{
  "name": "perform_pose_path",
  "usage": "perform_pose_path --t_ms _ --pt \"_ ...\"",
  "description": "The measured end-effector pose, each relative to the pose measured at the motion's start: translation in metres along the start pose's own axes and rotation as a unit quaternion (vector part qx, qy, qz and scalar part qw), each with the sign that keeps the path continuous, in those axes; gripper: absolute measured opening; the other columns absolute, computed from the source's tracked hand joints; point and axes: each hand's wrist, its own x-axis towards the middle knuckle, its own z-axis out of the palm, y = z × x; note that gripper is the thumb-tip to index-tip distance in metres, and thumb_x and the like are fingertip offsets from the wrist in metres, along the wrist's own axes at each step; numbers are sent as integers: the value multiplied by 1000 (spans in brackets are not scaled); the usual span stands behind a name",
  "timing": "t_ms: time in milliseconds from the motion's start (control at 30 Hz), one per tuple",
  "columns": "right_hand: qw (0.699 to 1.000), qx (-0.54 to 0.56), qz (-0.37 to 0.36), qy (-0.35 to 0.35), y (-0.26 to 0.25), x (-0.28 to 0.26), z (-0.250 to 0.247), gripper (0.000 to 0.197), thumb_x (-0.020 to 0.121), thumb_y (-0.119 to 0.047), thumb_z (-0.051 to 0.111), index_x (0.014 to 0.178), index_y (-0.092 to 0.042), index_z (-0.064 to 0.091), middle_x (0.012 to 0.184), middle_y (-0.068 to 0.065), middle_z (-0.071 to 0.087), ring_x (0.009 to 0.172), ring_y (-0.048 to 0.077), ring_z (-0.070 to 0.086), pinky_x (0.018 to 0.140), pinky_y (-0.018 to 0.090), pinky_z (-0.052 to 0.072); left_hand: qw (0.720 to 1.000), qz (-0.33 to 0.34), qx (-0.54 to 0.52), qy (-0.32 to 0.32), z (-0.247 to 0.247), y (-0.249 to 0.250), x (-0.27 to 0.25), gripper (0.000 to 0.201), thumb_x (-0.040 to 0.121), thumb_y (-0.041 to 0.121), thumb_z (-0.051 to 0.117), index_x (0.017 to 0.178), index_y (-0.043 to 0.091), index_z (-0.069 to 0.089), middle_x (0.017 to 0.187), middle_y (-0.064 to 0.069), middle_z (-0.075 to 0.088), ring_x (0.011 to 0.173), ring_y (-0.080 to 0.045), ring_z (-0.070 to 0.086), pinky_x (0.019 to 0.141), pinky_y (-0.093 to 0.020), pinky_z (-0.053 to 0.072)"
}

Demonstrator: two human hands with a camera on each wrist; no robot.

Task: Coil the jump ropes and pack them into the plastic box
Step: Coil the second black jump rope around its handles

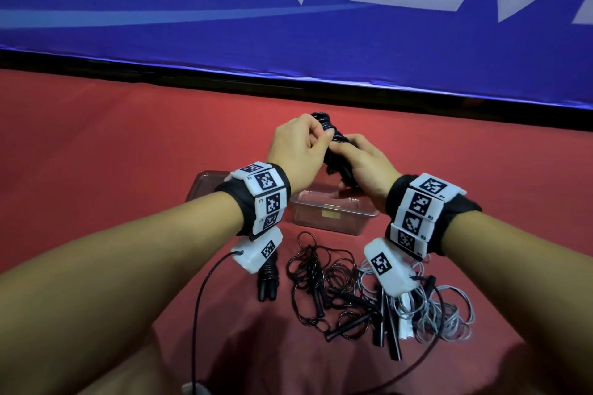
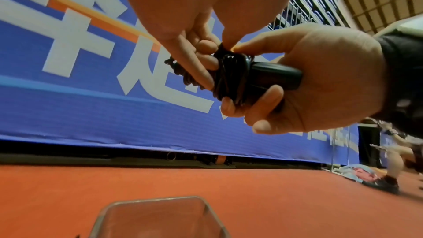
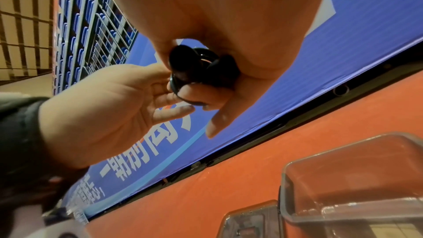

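Both raised hands (image 1: pixel 296 143) (image 1: pixel 365 163) grip 1 coiled black rope (image 1: pixel 337 141).

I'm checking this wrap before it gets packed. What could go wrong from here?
The cord wound on the black jump rope is pinned only by left hand fingertips while the right hand grips the handles; a slip could unwind it. Held above the plastic box, it could drop into the tangled ropes.

One plastic box (image 1: pixel 333 213), one lid (image 1: pixel 205 184)
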Motion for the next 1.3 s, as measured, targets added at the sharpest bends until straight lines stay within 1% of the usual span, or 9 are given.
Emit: perform_pose_path --t_ms 133,233,433,600,767,900,1033,1167,1300 --pt "1000 -9 -25 15 -1 5 0 33 99 -42 57 118 -17 50 81 7 63 49 14 54 64 42 56 999 -6 -17 45 -1 4 4 20 95 33 66 81 19 64 70 10 59 63 -7 50 62 -24 45" --pt "999 -4 -19 31 2 7 -2 32 98 -44 57 115 -17 52 85 8 64 55 17 57 63 41 57 998 -24 -37 35 2 5 3 13 93 30 68 82 23 69 73 11 65 65 -3 54 62 -16 43" --pt "999 25 13 34 10 6 -15 26 95 -41 63 111 -20 60 92 7 67 66 19 64 62 38 60 998 -2 -53 -17 0 0 1 10 93 17 67 89 20 76 85 8 73 81 -14 67 78 -29 55" --pt "998 29 17 46 9 6 -16 26 93 -40 64 107 -18 61 88 7 65 58 16 60 65 42 61 994 -30 -103 -26 0 -5 1 12 93 10 70 92 16 80 76 0 75 72 -15 74 67 -32 63" --pt "999 9 7 43 14 7 -14 30 91 -43 67 100 -16 60 84 10 63 60 19 56 58 33 57 988 -65 -135 -29 -4 -6 3 7 89 5 74 90 11 77 69 -7 74 61 -13 71 60 -26 60" --pt "999 14 0 38 14 7 -16 26 89 -44 69 94 -20 60 84 11 62 60 21 53 63 40 60 987 -53 -140 -58 -11 -7 7 9 88 5 76 86 13 78 73 -7 76 64 -15 73 61 -22 58" --pt "1000 12 0 26 15 8 -18 28 90 -42 69 100 -17 61 83 11 62 59 20 53 65 41 61 983 -54 -146 -96 -16 -7 9 6 86 6 78 88 11 79 73 -7 76 65 -14 73 64 -22 58" --pt "1000 20 13 -1 16 7 -21 21 90 -40 69 96 -21 61 81 11 60 57 19 51 73 50 60 982 -35 -128 -134 -21 -6 11 6 86 6 78 89 11 80 72 -6 76 66 -13 73 66 -24 60" --pt "999 25 19 -33 18 6 -25 18 93 -38 66 98 -21 59 84 14 58 57 18 49 73 46 59 981 -13 -103 -165 -25 -6 14 6 85 10 80 86 16 80 75 -5 77 70 -16 74 69 -27 61"
